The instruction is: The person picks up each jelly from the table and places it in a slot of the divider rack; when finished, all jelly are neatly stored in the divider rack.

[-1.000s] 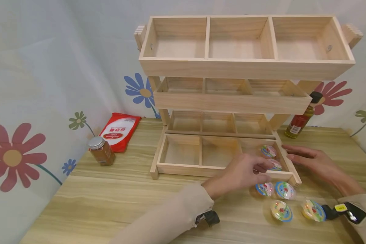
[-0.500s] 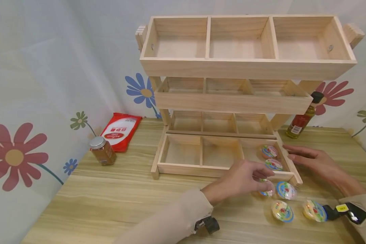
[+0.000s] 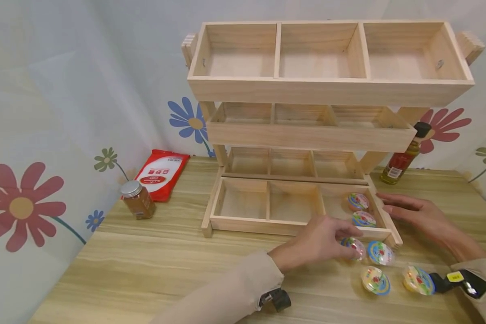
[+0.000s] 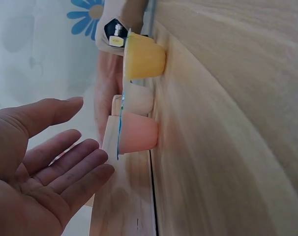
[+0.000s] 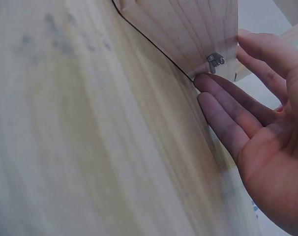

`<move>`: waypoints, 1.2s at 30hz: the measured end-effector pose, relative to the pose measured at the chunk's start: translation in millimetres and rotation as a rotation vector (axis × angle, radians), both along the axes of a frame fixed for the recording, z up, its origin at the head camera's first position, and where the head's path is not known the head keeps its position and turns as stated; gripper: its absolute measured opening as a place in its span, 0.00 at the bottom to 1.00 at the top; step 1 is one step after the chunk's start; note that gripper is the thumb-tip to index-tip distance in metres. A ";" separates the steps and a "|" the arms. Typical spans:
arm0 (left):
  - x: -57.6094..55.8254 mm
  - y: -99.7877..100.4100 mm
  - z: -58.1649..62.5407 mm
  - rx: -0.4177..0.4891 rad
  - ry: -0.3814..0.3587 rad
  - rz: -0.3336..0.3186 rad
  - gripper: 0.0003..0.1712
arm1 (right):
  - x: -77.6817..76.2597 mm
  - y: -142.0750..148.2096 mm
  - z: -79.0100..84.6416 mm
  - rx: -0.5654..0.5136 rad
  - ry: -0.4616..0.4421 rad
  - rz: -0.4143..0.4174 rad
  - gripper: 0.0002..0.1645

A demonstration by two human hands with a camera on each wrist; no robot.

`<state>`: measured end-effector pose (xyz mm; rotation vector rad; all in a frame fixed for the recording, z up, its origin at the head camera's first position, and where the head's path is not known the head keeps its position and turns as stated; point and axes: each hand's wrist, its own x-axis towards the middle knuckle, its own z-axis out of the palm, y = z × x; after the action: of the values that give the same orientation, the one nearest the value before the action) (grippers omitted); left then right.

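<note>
Four small tapered plastic cups with colourful printed lids [image 3: 381, 253] sit on the wood-grain table [image 3: 166, 274] before the right end of the pale four-tier wooden rack [image 3: 332, 92], and two similar lidded cups [image 3: 364, 219] lie inside its bottom right-hand compartment. In front of the rack, the left hand [image 3: 324, 237], fingers loosely extended and holding nothing, hovers just beside the pink tapered cup [image 4: 140, 132], while the right hand [image 3: 427, 220], fingers straight, rests its fingertips against the rack's right side. A silver-capped brown jar [image 3: 139, 203] stands left of the rack.
</note>
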<state>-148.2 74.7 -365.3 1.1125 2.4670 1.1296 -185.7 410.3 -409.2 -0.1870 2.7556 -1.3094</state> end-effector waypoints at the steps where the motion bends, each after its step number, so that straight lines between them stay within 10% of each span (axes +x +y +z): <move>1: 0.1 -0.1 -0.7 -0.003 0.002 0.002 0.21 | -0.2 0.2 0.4 0.003 -0.002 0.000 0.31; 36: -5.7 1.5 -22.0 -0.007 0.059 -0.014 0.21 | -1.8 -1.1 1.5 0.064 -0.026 -0.012 0.35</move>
<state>-154.0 76.2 -387.3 1.1754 2.5019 1.0982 -187.4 409.2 -407.7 -0.1485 2.7767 -1.2154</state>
